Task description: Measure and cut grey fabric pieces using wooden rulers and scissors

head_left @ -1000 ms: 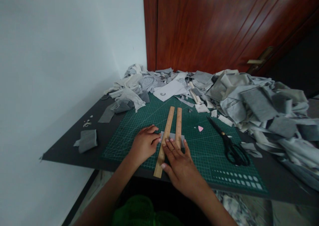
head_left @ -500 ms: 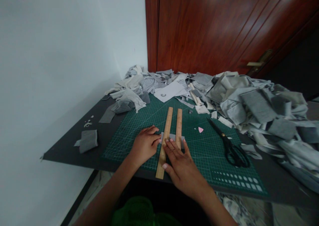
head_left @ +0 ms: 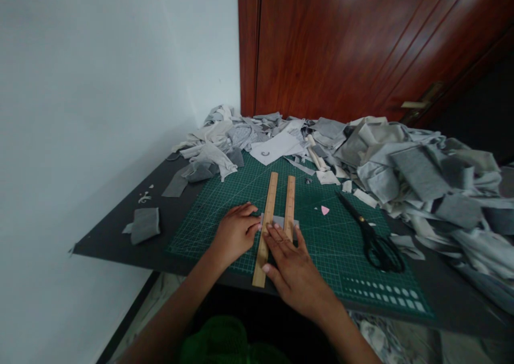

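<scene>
Your right hand (head_left: 295,262) lies spread on the long ruler (head_left: 271,194); left of it, your left hand (head_left: 235,233) adjoins grey fabric (head_left: 279,220), pinch not discernible.

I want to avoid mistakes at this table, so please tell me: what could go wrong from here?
The small grey piece lies under the two wooden rulers; it could slip if the right hand lifts.
The left ruler reaches close to the near edge of the table, so a bump might turn it.
</scene>
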Demonstrator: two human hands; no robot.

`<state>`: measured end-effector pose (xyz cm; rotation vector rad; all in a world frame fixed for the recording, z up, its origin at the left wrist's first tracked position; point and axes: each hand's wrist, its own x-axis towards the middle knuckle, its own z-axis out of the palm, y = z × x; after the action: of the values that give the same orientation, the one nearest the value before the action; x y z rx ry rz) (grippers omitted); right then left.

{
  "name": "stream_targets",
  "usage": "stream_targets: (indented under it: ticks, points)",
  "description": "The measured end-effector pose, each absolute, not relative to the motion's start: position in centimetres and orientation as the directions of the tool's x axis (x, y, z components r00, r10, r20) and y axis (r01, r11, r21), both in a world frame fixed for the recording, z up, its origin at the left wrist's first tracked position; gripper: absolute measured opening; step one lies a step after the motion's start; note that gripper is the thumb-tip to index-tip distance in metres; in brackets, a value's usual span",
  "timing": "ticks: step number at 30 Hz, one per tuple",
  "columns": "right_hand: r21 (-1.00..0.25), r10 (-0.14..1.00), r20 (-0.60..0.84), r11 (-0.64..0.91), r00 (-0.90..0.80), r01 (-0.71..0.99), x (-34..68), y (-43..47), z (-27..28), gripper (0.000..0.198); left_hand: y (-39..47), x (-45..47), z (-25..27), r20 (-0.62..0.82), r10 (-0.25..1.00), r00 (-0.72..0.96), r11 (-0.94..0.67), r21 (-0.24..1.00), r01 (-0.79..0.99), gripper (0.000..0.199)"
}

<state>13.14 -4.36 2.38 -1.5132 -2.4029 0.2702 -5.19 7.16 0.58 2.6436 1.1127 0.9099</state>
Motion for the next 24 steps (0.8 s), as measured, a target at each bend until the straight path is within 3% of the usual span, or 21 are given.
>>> stream_targets:
  ticks: [10, 13, 18, 24]
  points:
    - [-0.311, 0.901, 0.148, 0.433, -0.407, 0.846, 13.18, -4.54, 2.25, 0.066, 7.03, -5.29, 0.60, 0.444, 0.707, 0.550, -0.704, 0.377, 0.602, 0.025]
    - [-0.297, 0.896, 0.153, 0.444, -0.416, 0.846, 13.24, -4.57, 2.06, 0.066, 6.82, -5.32, 0.77, 0.431, 0.694, 0.576, -0.717, 0.348, 0.603, 0.034]
    - [-0.287, 0.893, 0.147, 0.449, -0.425, 0.846, 13.28, -4.61, 2.00, 0.066, 6.46, -5.21, 1.07, 0.405, 0.690, 0.600, -0.718, 0.279, 0.638, 0.028]
    - [-0.291, 0.892, 0.151, 0.452, -0.426, 0.843, 13.22, -4.66, 2.00, 0.066, 6.34, -5.05, 1.24, 0.396, 0.696, 0.599, -0.713, 0.283, 0.641, 0.027]
